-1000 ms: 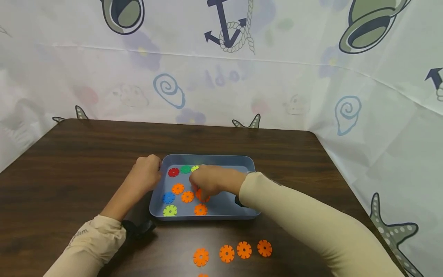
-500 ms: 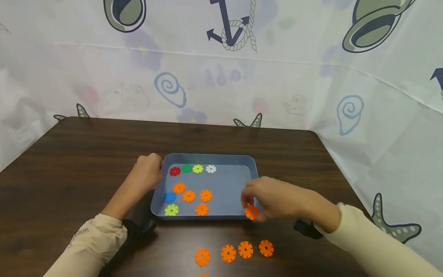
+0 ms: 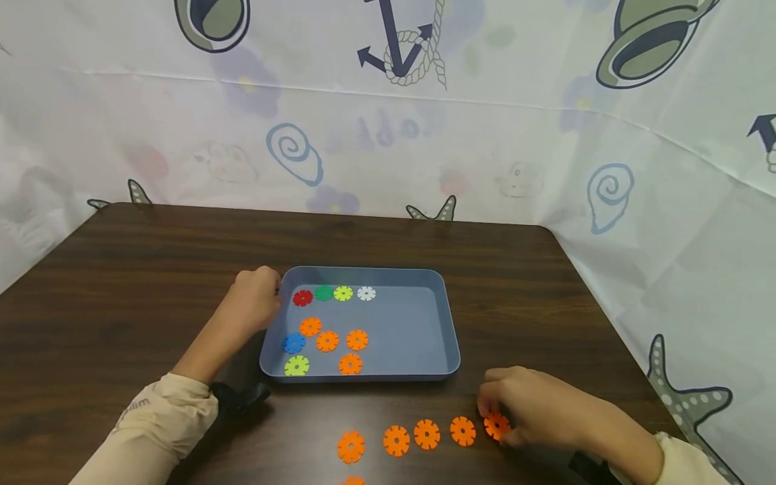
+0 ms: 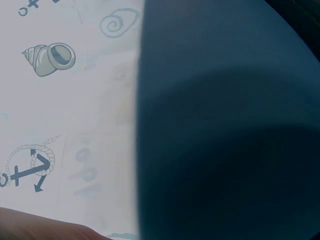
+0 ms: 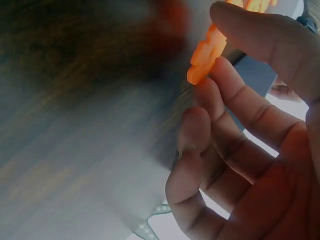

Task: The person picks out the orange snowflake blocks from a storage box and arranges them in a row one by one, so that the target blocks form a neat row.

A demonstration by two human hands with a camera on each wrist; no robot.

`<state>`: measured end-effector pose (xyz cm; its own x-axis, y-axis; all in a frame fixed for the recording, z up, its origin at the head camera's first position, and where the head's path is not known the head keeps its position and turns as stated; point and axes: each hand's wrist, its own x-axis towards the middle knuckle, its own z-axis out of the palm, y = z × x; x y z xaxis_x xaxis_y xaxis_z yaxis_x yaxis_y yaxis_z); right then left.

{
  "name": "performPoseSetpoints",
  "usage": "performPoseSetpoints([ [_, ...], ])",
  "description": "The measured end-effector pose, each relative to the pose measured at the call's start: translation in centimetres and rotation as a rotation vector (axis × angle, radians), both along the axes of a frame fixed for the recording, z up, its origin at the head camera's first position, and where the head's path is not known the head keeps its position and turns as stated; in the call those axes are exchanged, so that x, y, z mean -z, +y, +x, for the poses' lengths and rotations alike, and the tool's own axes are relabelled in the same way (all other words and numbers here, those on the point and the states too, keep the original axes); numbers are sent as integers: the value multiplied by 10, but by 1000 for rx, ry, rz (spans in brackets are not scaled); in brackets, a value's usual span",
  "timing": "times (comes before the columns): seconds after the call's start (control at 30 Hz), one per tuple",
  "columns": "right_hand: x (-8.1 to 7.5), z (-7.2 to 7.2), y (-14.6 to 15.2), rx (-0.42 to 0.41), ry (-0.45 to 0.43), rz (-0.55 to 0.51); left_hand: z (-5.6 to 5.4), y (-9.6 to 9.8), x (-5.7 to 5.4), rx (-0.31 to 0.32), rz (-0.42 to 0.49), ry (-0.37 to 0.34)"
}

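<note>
Head view, right hand (image 3: 536,407) pinching orange disc (image 3: 497,426), now off tray (image 3: 412,330) (earlier over it)

Orange notched round plastic discs (image 3: 397,446) look smooth; the blue-grey rectangular plastic tray (image 3: 409,327), smooth and matt; the dark-brown wood-grain tabletop (image 3: 151,289), softly glossy; the cream cloth sleeve (image 3: 151,431), wrinkled.

Orange notched disc (image 3: 494,431), pinched in right hand (image 3: 536,409), beside loose orange discs (image 3: 463,440), blue-grey tray (image 3: 406,330) lying flat
</note>
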<state>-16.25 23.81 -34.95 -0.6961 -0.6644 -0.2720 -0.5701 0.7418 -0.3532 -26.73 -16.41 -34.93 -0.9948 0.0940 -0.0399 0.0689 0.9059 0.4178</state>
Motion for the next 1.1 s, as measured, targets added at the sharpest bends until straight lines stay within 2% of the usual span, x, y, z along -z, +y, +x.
performPoseSetpoints([
  [0.27,6,-1,-8,-28,99,67,0,-1,-1,-4,7,-4],
  [0.4,-12,-8,-17,-44,139,44,-1,0,-3,-9,16,1],
  [0.47,-28,-17,-26,-73,179,-12,-1,-1,-3,-6,23,15],
  [0.57,-49,-40,-48,-143,252,-88,-1,-1,-2,-5,25,24],
  [0.67,-55,-65,-80,-194,255,-65,1,-2,2,-12,25,16],
  [0.77,-49,-84,-117,-202,229,34,2,-1,6,-14,33,19],
  [0.87,-37,-97,-151,-199,217,144,3,0,8,-12,42,34],
  [0.97,-23,-104,-175,-214,238,225,4,1,8,-17,42,49],
  [1.1,-9,-107,-190,-248,272,277,4,0,5,-25,37,55],
])
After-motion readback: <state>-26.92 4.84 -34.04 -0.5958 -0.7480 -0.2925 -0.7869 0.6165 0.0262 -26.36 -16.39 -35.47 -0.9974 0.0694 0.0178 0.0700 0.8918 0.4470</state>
